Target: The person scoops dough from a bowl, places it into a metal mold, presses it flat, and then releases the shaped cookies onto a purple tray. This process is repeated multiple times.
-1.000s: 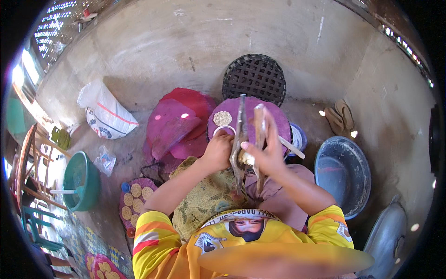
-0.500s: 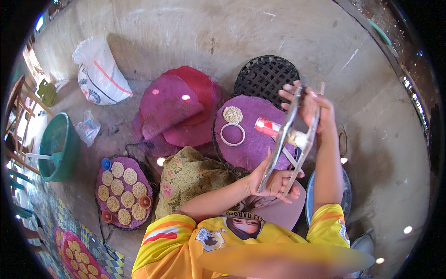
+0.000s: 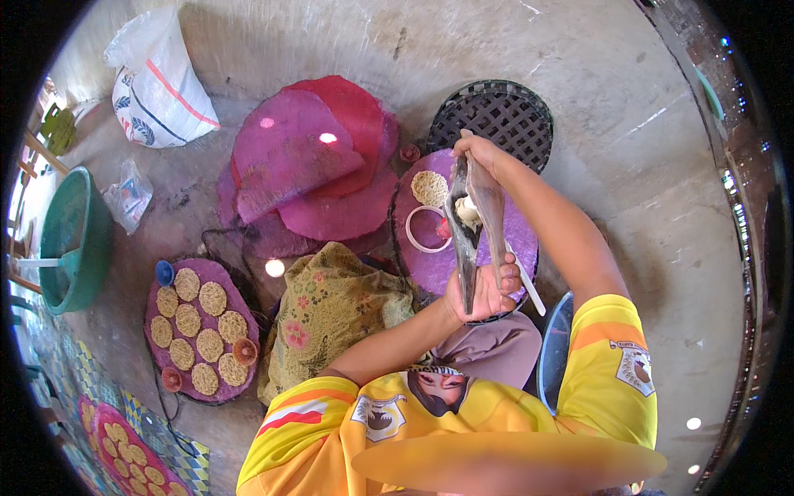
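Both my hands hold a hand press (image 3: 491, 198) made of two long, worn paddle-like boards. Around its far ends my right hand (image 3: 480, 152) is closed. My left hand (image 3: 495, 286) grips the near ends, fingers curled round them. Between the boards sits a whitish lump of dough (image 3: 467, 212), with part of a red cylinder (image 3: 444, 228) showing below it. A slim white stick (image 3: 529, 285) juts out beside my left hand. Under the press lies a purple round mat (image 3: 428, 273), bearing a white ring (image 3: 408, 232) and a lacy noodle-like disc (image 3: 429, 188).
At left, another purple mat (image 3: 217, 279) carries several noodle-like discs and small cups. Purple and red mats (image 3: 302, 157) are stacked beyond. A black woven basket (image 3: 496, 116), white sack (image 3: 165, 95), green basin (image 3: 95, 248), blue basin (image 3: 556, 347) and patterned cloth (image 3: 339, 310) surround me.
The press has moved left over the mat and its boards have turned more upright. My right hand has gone from spread fingers to closing round the far ends; my left fingers have curled in.
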`<control>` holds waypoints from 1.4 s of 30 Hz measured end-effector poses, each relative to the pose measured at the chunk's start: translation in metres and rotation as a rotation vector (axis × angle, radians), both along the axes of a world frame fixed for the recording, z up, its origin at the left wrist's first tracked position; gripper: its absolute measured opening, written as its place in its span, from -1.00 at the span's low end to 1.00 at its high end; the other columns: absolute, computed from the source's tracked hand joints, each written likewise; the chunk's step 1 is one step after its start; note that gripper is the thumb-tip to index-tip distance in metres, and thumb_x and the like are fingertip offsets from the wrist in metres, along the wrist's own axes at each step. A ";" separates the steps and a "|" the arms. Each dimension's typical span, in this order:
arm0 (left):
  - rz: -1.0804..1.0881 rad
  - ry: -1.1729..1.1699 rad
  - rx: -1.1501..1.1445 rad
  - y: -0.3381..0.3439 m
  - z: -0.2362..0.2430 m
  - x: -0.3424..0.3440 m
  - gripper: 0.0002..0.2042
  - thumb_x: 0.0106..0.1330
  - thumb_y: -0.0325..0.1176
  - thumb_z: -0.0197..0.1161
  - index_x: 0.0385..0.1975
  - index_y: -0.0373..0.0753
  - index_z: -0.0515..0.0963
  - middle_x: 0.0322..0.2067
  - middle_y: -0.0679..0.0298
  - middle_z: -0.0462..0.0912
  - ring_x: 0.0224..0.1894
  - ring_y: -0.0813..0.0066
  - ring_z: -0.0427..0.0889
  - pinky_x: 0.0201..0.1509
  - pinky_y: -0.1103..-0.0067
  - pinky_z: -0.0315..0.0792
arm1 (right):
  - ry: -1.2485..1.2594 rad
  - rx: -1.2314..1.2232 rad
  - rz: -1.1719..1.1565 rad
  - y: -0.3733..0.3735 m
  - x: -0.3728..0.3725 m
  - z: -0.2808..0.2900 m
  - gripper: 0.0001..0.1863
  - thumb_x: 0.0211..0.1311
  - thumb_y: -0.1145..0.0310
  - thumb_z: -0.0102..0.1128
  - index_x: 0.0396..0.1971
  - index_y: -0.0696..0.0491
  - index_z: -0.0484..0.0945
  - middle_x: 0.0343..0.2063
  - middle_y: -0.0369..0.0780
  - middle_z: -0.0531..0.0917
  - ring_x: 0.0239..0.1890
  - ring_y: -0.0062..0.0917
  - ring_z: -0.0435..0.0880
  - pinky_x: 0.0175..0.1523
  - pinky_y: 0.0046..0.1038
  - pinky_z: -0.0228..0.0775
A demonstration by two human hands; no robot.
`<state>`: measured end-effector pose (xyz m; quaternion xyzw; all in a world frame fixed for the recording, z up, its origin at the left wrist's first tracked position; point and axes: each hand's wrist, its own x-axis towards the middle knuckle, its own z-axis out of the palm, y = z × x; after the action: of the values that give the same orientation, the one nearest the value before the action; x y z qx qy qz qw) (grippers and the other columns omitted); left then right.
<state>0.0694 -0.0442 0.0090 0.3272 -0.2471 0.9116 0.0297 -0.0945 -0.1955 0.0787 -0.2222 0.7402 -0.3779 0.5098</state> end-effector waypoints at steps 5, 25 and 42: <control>-0.022 0.014 0.070 0.000 0.006 0.004 -0.52 0.10 0.02 -0.02 -0.14 -0.26 0.33 -0.33 0.23 0.36 -0.26 0.35 0.35 -0.25 0.41 0.24 | 0.175 -0.017 0.112 -0.001 0.008 -0.004 -0.03 -0.09 0.21 0.21 0.25 0.18 -0.19 -0.03 0.09 0.31 -0.50 -0.35 0.52 -0.42 -0.30 0.42; -0.037 -0.292 -0.126 -0.025 -0.015 -0.012 -0.49 0.08 0.13 -0.19 -0.43 -0.28 0.40 -0.56 0.17 0.40 -0.52 0.28 0.39 -0.51 0.47 0.25 | 0.250 -0.072 0.049 -0.019 0.018 -0.002 -0.18 0.02 -0.16 0.09 0.18 0.08 0.15 -0.21 0.02 0.40 -0.54 -0.44 0.40 -0.44 -0.33 0.31; -0.054 -0.350 -0.099 -0.025 -0.014 0.008 -0.60 0.13 0.01 -0.16 -0.55 -0.26 0.36 -0.69 0.24 0.32 -0.65 0.36 0.31 -0.63 0.53 0.17 | 0.736 0.018 0.046 -0.031 0.020 -0.031 -0.22 -0.02 -0.15 0.13 0.03 0.21 0.35 -0.15 0.00 0.52 -0.25 -0.38 0.56 -0.13 -0.41 0.35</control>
<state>0.0771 -0.0695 -0.0050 0.1548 -0.2120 0.9646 0.0266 -0.0747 -0.2260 0.0482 -0.3554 0.8722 -0.2543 0.2196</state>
